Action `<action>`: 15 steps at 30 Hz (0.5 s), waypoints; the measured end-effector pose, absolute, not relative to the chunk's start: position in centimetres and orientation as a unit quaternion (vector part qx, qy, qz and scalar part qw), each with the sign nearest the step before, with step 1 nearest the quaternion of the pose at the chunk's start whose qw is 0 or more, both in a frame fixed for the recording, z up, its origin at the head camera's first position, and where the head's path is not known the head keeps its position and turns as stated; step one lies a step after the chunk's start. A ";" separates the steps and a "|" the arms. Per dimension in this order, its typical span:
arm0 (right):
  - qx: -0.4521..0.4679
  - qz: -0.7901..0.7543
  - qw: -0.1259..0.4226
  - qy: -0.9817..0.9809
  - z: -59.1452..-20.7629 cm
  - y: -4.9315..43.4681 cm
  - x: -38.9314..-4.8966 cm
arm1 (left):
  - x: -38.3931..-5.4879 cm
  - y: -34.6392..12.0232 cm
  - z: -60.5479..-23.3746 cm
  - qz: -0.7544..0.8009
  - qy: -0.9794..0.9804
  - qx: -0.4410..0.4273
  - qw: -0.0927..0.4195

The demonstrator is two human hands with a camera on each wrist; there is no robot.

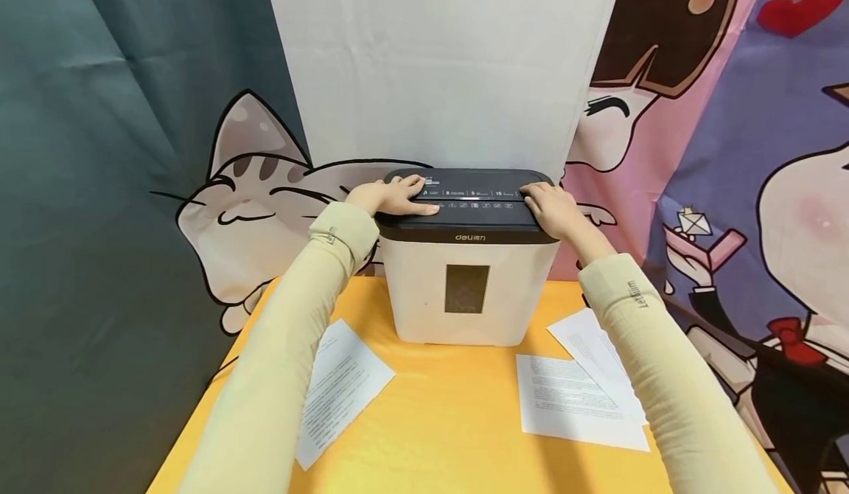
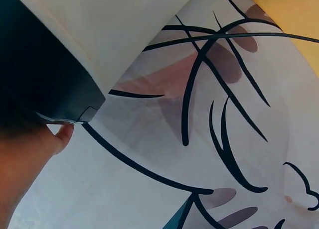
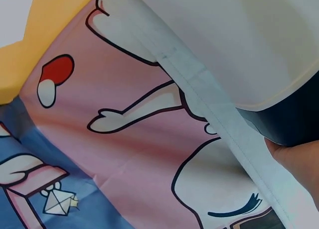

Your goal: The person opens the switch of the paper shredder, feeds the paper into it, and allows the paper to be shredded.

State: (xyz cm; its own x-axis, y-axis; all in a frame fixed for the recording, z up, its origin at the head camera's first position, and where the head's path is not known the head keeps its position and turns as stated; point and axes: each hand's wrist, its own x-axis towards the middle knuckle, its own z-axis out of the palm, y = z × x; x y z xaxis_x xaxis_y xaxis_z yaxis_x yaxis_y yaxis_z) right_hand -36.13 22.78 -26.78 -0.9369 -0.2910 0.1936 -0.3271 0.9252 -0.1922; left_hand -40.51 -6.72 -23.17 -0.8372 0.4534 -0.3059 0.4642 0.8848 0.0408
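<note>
A white paper shredder (image 1: pixel 424 287) with a black top (image 1: pixel 477 217) and a small dark window in its front stands upright on the yellow table. On the left end of that top rests my left hand (image 1: pixel 396 196), thumb stretched along the front part near the printed icons. My right hand (image 1: pixel 553 208) lies over the opposite end, fingertips on the upper surface. In the left wrist view, part of the left hand (image 2: pixel 30 159) shows against the dark lid edge. The right wrist view catches part of the right hand (image 3: pixel 299 164) touching the lid's end.
One printed sheet (image 1: pixel 348 383) lies on the yellow table (image 1: pixel 438 420) at left, partly behind the left sleeve. Two overlapping sheets (image 1: pixel 570 413) lie at right. A thin black cable (image 1: pixel 222 369) crosses the table's left edge. Cartoon-printed cloth (image 1: pixel 438 59) hangs close behind the shredder.
</note>
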 end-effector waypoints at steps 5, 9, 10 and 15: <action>0.161 0.115 0.084 -0.977 -26.9 22.7 -36.2 | -40.6 -6.9 -23.5 0.015 0.957 0.243 0.158; 0.157 0.118 0.083 -0.977 -27.1 22.8 -36.2 | -40.4 -6.4 -23.9 0.045 0.960 0.223 0.161; 0.156 0.118 0.082 -0.977 -27.1 22.8 -36.2 | -40.4 -6.2 -24.1 0.051 0.962 0.216 0.157; 0.153 0.125 0.084 -0.977 -27.1 22.8 -36.0 | -40.1 -5.1 -25.1 0.075 0.974 0.178 0.119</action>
State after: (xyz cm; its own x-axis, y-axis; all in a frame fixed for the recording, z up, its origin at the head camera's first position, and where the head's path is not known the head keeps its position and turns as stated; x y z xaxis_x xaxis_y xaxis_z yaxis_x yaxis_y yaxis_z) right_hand -35.97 22.85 -27.08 -0.9393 -0.2772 0.2020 -0.3190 0.9224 -0.2179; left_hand -40.10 -5.15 -25.10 -0.9081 0.3653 -0.2049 0.3295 0.9251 0.1888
